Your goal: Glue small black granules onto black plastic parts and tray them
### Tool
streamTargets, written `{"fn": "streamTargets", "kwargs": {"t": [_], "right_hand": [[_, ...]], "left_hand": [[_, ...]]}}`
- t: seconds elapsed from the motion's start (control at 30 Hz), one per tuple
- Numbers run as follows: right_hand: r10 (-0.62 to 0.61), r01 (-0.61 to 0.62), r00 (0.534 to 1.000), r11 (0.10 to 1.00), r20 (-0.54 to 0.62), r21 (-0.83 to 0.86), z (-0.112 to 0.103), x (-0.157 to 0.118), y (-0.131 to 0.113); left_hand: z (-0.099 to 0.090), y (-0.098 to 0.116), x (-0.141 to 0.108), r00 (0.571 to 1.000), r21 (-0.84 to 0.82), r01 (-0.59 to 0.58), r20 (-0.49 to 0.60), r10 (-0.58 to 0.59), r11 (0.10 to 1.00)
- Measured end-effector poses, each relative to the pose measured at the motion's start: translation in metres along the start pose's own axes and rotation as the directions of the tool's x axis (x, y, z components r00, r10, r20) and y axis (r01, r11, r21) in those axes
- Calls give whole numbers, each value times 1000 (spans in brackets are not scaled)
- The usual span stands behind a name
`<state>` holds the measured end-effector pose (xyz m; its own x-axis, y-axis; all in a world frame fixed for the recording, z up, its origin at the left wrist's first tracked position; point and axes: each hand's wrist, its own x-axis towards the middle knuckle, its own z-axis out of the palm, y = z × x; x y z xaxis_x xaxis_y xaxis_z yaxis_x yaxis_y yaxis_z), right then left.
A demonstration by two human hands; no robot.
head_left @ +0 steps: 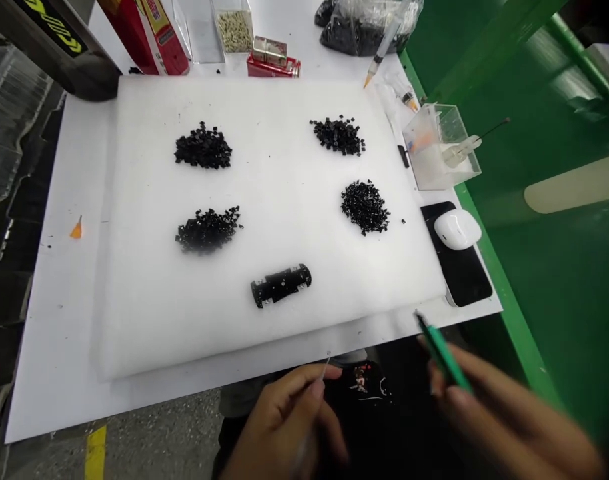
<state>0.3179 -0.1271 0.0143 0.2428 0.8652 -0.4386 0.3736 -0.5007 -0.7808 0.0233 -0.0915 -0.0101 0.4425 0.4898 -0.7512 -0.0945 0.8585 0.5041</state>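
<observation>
At far left, a white board (44, 373) covers the desk, with a concrete floor (149, 433) and its yellow line (95, 453) showing past the near edge. An orange pipette tip (76, 229) lies on the board, just left of a thick white foam pad (134, 280) that takes up most of the surface.

Two piles of black granules (203, 147) (208, 230) sit on the pad's left half, and two more (338, 136) (365, 207) on its right half. A black cylindrical part with silver clips (280, 285) lies flat near the pad's near edge, with bare foam all round it. Its long axis tilts slightly, low end left, high end right.

Below that edge, the left hand (284, 427) pinches a thin metal pick (326, 367) between narrowly closed fingers (309, 387), its tip upward. The blurred right hand (509, 420) has its fingers (454, 393) closed round a green tool (444, 357), which points up and left at the pad's near right corner. Neither hand touches the pad.

At far right, a white earbud case (457, 229) rests on a black phone (464, 280), and a green rail (504, 313) bounds the desk.
</observation>
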Motion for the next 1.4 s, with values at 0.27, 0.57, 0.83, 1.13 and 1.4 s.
{"fn": "streamTargets", "kwargs": {"t": [0.27, 0.57, 0.83, 1.13, 1.4], "right_hand": [[65, -59, 945, 998, 321, -26, 54, -14, -7], [56, -44, 955, 998, 291, -47, 70, -5, -21], [-116, 148, 972, 978, 206, -145, 70, -7, -11], [-631, 713, 697, 560, 340, -422, 69, 1, -6], [-632, 726, 681, 515, 370, -455, 64, -1, -1]], "left_hand": [[-2, 4, -2, 997, 54, 52, -52, -50, 997], [-2, 0, 0, 997, 6, 55, -47, -55, 998], [-4, 1, 0, 999, -5, 48, -21, -48, 999], [-5, 2, 1, 999, -16, 38, 5, -38, 999], [-7, 0, 1, 999, -16, 35, -3, -35, 999]]}}
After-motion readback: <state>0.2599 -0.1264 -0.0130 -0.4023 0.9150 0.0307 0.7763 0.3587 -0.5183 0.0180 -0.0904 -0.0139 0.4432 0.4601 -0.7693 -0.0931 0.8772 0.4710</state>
